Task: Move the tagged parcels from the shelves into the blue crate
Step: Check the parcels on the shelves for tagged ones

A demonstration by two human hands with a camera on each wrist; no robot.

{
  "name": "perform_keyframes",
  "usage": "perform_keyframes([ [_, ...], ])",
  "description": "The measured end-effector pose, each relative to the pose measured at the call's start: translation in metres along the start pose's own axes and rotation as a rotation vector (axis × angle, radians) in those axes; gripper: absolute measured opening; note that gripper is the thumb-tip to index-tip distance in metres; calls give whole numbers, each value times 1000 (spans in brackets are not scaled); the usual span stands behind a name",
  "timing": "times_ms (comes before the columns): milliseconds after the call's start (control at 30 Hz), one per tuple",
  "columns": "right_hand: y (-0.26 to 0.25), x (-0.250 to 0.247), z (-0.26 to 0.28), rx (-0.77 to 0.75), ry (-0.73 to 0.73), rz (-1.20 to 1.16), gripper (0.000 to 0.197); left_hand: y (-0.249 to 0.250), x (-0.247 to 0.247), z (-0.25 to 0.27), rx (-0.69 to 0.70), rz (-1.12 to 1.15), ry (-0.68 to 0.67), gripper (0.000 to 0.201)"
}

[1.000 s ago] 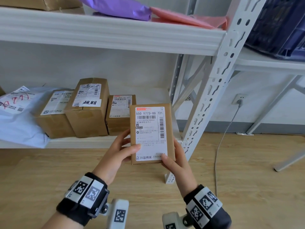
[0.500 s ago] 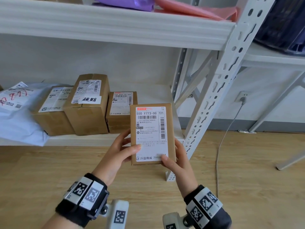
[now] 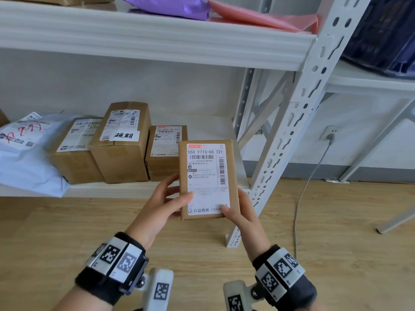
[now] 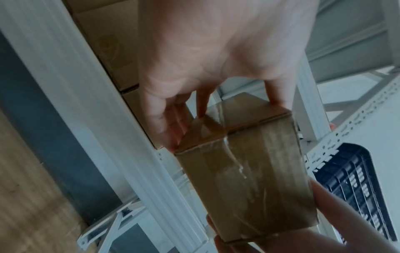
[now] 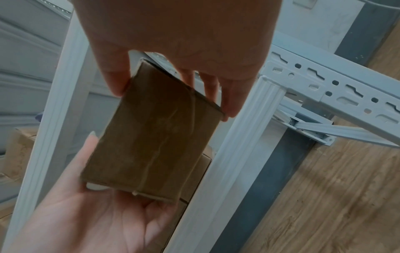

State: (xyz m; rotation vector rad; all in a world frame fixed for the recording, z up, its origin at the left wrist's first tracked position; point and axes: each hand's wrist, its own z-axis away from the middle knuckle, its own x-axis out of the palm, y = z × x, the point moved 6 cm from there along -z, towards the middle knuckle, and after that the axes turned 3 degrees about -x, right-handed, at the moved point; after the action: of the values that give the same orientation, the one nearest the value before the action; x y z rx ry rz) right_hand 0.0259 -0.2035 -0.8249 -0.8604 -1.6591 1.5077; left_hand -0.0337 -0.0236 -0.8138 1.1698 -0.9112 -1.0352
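A small brown cardboard parcel (image 3: pixel 207 178) with a white shipping label faces me, held upright in front of the lower shelf. My left hand (image 3: pixel 166 202) grips its left edge, thumb on the label, and my right hand (image 3: pixel 238 212) grips its lower right corner. The wrist views show the parcel's taped back (image 4: pixel 244 164) (image 5: pixel 155 142) between both hands. On the lower shelf (image 3: pixel 112 189) stand three more brown boxes; the tallest box (image 3: pixel 124 142) carries an extra white tag with black characters. The dark blue crate (image 3: pixel 381 34) sits on a higher shelf at the upper right.
A pale plastic mailer (image 3: pixel 24 153) lies at the shelf's left end. Purple (image 3: pixel 170 5) and pink (image 3: pixel 258 16) mailers lie on the upper shelf. A white perforated upright (image 3: pixel 298 122) stands just right of the parcel. A grey cable (image 3: pixel 307 182) hangs from a wall socket over the wooden floor.
Both hands keep the same hold on the parcel. The view has tilted slightly, so the shelves sit a little lower and further right in the frame.
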Motion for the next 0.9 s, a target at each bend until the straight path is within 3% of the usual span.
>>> perform_keyframes([
  [167, -10, 1, 1, -58, 18, 100, 89, 12, 7, 4, -9, -101, 8, 65],
  [233, -17, 2, 3, -85, 10, 134, 79, 16, 10, 2, -13, -110, 13, 56],
  [367, -29, 1, -1, -96, 8, 190, 69, 29, 9, -6, -70, -57, 84, 67],
  [467, -37, -5, -10, -57, 86, 135, 58, 40, 10, -10, -44, -52, 72, 58],
  [567, -41, -7, -13, -13, 138, 77, 53, 42, 10, -8, -39, -12, 96, 69],
  [767, -32, -7, -11, 13, 164, 72, 49, 39, 11, -6, -9, 22, 105, 68],
  [900, -31, -12, -13, -28, 222, 165, 32, 42, 9, 0, 39, 8, 122, 67],
])
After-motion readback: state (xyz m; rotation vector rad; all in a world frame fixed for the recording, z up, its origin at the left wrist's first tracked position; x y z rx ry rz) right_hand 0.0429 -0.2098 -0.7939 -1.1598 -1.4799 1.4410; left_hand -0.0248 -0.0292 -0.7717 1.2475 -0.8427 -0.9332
